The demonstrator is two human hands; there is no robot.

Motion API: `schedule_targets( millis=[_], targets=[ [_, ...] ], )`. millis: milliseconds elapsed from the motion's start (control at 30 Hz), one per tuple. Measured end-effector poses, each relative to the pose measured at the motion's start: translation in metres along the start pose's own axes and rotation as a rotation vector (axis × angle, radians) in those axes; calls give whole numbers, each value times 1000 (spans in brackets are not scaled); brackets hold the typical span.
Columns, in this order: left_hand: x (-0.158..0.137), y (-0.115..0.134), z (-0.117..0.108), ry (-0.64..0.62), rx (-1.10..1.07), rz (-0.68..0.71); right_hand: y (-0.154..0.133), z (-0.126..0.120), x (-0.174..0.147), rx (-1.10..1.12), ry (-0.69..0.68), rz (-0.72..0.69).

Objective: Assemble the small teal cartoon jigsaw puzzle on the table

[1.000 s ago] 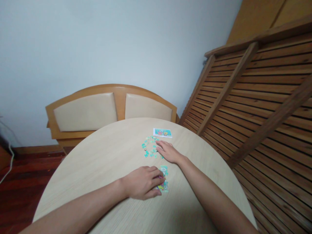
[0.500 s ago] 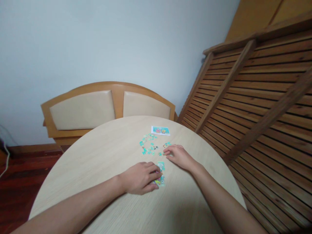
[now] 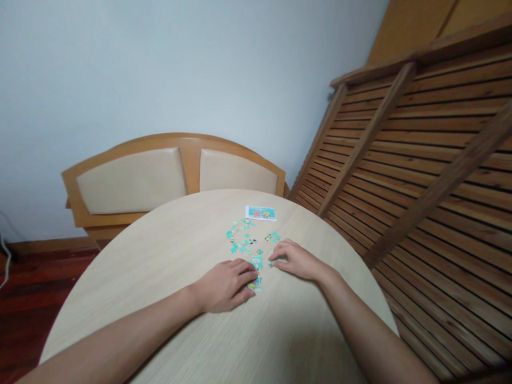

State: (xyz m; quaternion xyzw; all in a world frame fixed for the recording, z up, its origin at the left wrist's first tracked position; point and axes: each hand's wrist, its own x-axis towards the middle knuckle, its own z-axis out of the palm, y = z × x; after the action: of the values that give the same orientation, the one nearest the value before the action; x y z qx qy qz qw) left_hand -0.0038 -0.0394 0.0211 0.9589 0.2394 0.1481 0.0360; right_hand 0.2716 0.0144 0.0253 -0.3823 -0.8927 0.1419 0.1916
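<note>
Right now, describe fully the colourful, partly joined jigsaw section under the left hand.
The colourful, partly joined jigsaw section lies flat on the round, pale wood-grained table. The bare left hand rests over its left part, hiding that edge. The section looks like thin card, printed turquoise and white toward its far end, with yellow beside the hand. Finer printed details are unclear.

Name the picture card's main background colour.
Turquoise: the picture card shows it in the head view, the only one.

Pale wall point(image 3: 180, 64), wooden headboard point(image 3: 192, 165) (two cream panels point(image 3: 134, 181)), tilted slatted wooden frame point(image 3: 416, 160), reddish floor point(image 3: 40, 293), white cable point(image 3: 7, 260)
</note>
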Motion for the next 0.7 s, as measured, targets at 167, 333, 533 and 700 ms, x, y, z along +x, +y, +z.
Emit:
schedule_targets(
  millis=[167, 333, 533, 700],
  targets=[
    [0, 0, 0, 13, -27, 5, -2, -2, -2, 48, -64, -31],
    [-1, -2, 0, 9, -29, 12, -4, -5, -6, 60, -53, 50],
    [-2, -4, 2, -7, -32, 14, -7, -3, -5, 23, -65, 83],
    [-2, -5, 2, -24, -31, 21, -9, -1, -4, 5, -62, 120]
  ],
)
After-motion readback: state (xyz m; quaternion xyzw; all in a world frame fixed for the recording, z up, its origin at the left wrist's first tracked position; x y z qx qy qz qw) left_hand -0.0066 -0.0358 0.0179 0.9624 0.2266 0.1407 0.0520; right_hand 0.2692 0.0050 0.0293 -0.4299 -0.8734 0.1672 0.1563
